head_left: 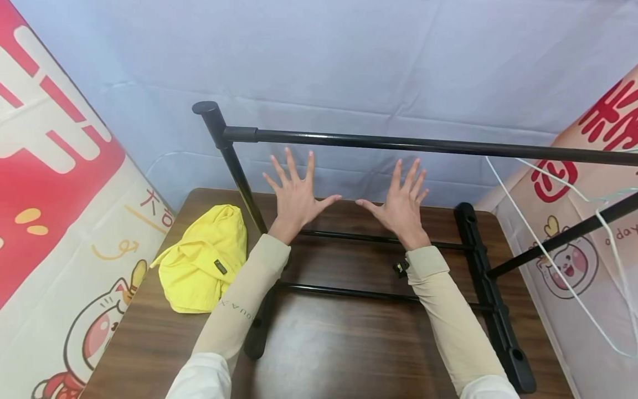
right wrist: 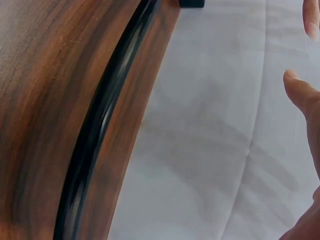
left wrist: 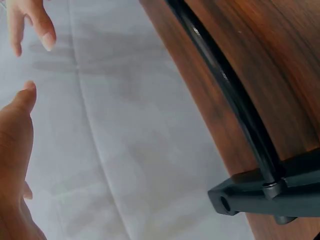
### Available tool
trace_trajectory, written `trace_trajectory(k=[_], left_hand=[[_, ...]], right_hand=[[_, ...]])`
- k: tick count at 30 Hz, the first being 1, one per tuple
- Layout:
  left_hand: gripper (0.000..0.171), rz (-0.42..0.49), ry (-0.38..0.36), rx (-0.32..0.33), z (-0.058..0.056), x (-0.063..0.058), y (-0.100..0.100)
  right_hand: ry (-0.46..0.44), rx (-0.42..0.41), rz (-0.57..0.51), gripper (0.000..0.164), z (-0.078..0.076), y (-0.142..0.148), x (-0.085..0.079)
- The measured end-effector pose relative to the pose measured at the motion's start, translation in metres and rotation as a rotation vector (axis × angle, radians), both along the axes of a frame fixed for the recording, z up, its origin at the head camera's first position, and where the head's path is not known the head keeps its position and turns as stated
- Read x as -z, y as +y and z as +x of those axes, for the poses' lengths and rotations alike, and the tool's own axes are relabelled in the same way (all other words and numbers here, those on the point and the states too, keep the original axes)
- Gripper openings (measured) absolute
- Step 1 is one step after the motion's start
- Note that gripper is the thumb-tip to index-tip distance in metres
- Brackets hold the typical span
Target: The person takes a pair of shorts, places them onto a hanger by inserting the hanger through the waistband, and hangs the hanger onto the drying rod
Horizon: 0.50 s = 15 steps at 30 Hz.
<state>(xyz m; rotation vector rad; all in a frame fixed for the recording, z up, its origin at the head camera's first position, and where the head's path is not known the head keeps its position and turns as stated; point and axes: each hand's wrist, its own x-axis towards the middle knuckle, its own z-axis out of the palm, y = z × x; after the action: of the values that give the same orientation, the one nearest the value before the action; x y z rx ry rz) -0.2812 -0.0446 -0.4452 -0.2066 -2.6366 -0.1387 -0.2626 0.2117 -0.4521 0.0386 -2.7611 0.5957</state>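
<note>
Both hands are held up with fingers spread and nothing in them, in the head view. The left hand (head_left: 297, 202) is below the top bar of a black metal rack (head_left: 349, 140), near its left post. To its right, the right hand (head_left: 402, 208) is spread the same way, thumbs pointing at each other with a gap between. In the left wrist view the left thumb (left wrist: 25, 100) faces fingers of the right hand (left wrist: 37, 25). The right thumb (right wrist: 299, 92) shows at the right edge of the right wrist view. A crumpled yellow cloth item (head_left: 201, 260) with a small dark label lies left of the rack.
The rack stands on a brown wooden table (head_left: 339, 343), its lower rails (head_left: 349, 291) crossing between two black feet (head_left: 490, 299). White hangers (head_left: 553, 249) hang at the right. A pale cloth backdrop (head_left: 319, 66) and printed side panels (head_left: 60, 183) surround the table.
</note>
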Motion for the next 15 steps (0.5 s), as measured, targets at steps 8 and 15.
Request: trace_trajectory(k=[8,15], left_hand=[[0.122,0.027,-0.019,0.025,0.010,-0.013,0.000],[0.114,0.052,0.021,0.058,0.024,-0.031,-0.005]], right_hand=[[0.078,0.013,-0.007,0.132,0.003,-0.007,-0.011],[0.174,-0.024,-0.046,0.127,0.014,-0.017,-0.024]])
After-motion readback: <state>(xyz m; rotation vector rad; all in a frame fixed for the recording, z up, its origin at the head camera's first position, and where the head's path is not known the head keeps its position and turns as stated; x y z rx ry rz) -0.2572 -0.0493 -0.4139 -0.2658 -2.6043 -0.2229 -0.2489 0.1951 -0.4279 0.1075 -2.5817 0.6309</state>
